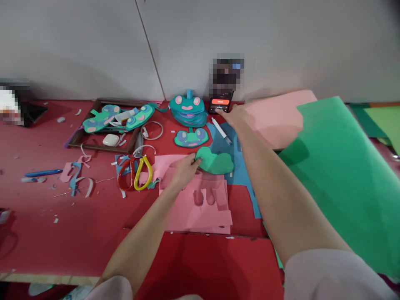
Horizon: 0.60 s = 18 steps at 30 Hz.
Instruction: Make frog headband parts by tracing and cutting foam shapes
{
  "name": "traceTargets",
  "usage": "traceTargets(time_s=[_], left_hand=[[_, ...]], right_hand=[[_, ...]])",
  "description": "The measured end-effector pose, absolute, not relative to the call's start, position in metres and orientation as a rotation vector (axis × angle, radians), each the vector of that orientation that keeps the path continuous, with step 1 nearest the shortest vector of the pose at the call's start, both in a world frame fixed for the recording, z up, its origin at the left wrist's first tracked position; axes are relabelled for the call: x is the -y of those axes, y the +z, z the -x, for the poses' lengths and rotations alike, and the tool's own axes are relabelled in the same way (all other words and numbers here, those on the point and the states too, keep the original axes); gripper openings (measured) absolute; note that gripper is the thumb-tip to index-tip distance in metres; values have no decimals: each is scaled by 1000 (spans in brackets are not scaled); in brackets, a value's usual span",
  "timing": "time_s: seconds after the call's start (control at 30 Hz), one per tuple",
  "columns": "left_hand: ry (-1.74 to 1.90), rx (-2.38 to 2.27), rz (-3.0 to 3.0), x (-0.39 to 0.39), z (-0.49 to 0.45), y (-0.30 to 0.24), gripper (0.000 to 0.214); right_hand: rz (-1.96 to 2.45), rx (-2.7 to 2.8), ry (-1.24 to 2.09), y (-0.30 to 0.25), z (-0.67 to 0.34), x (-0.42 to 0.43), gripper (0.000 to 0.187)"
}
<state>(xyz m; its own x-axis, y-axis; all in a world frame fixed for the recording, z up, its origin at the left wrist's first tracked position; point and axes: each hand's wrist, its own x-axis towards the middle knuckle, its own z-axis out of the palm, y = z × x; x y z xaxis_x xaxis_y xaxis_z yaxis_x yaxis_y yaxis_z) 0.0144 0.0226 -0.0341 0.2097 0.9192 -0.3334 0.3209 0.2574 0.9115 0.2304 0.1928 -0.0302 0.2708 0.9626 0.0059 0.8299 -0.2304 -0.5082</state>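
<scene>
My left hand [190,163] pinches the left edge of a green bow-shaped cutout [217,161], which looks like craft foam, above pink and blue sheets. My right hand [233,116] reaches to the phone [220,105] propped against the wall; one finger stretches out to the lower part of its screen. The other fingers of that hand are partly hidden. Just below the phone lies a white pen [221,131]. Beyond the cutout is a finished-looking green face piece [191,138] with purple eyes. Behind it stands a stack of teal face-shaped pieces [188,109].
Scissors [135,173] with red and yellow handles lie left of the pink sheet [193,216]. A brown frame [125,146] holds more face pieces and a white case [111,140]. Scraps and a blue pen [43,173] lie left. A large green sheet [343,187] covers the right side.
</scene>
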Motion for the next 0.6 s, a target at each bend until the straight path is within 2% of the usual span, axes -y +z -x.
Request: traceTargets(time_s=[0.13,0.27,0.43,0.53,0.6], left_hand=[[683,-1308,-1215,-24,-16,-34,12],[686,-1282,-1188,-26,-15,-40,10],[753,-1366,-1344,-28,-14,-44,13],[813,-1400,-1399,-27,-15,-40,15],[825,-1434,-1397,-27,-15,-36,15]], right_hand=[[2183,1447,522,-23,-224,-185,73],[2043,1265,510,-11,-213,-160,54],[1711,1155,450,-3,-176,-81,31],[1594,1158,505,-13,-150,-24,28],[1612,1144,420,-22,-142,4,29]])
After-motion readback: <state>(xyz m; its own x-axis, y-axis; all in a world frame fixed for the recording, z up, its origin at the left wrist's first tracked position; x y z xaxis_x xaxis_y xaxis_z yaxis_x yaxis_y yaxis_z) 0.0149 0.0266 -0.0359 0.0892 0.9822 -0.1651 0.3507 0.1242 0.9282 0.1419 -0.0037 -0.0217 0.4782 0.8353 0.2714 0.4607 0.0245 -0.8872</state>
